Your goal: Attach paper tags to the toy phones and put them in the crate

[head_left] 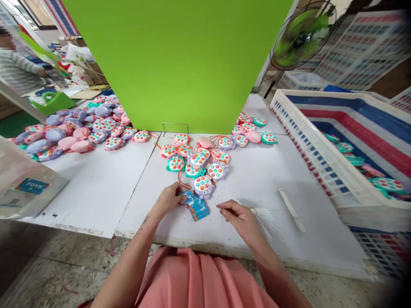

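Observation:
My left hand [169,198] is closed with thumb and fingers at the left edge of blue printed cards [198,209]; they seem to overlap, and I cannot count them. Just beyond the cards lies a purple animal-shaped toy [203,186] with coloured dots on its white front. An orange cord loop [181,177] runs from the toys down to my left fingers. To the right, my right hand [239,217] is held in a pinch over the table; what it pinches, if anything, is too small to see. A bundle of thin white plastic strands [269,220] lies beside its wrist.
More pink, green and purple toys [195,159] are grouped ahead, with a large heap [70,128] at left. A green panel [183,64] stands behind. A white strip [291,210], a lined crate [340,205] and a fan [302,40] are at right. A clear bag [28,184] sits left.

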Demonstrator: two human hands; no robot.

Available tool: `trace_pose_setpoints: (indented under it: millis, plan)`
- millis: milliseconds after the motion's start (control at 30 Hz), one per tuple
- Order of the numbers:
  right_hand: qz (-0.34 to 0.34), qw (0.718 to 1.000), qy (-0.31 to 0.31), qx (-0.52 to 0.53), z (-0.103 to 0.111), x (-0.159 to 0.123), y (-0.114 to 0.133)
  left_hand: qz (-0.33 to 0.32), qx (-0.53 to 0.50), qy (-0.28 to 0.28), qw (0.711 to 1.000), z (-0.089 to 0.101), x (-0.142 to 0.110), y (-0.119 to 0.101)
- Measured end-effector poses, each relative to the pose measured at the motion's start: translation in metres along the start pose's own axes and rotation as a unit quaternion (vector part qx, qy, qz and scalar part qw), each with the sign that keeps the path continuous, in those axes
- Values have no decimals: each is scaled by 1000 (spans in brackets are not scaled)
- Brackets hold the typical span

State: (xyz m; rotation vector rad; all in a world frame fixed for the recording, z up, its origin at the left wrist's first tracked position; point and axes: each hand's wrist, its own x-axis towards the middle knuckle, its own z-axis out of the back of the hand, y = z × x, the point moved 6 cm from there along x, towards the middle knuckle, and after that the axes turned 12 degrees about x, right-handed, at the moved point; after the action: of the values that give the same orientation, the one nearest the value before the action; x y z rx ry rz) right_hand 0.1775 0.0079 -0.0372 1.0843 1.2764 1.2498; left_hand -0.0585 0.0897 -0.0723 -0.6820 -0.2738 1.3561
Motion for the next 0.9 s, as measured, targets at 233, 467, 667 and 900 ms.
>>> trace_pose_setpoints:
  millis: [233, 467, 667, 900]
  plan:
    - [-9, 1000, -27, -7, -4, 3, 6, 4, -350, 48, 935, -7, -19, -32]
    - [57, 993, -66, -83, -18, 8, 16, 7, -420, 74, 904, -18, -32, -64]
    - [95, 980, -90, -152, -18, 9, 22, -21, -411, 94, 907, -20, -38, -73]
    - [162, 942, -122, -266, -25, 5, 33, -72, -336, 48, 938, -23, -44, -84]
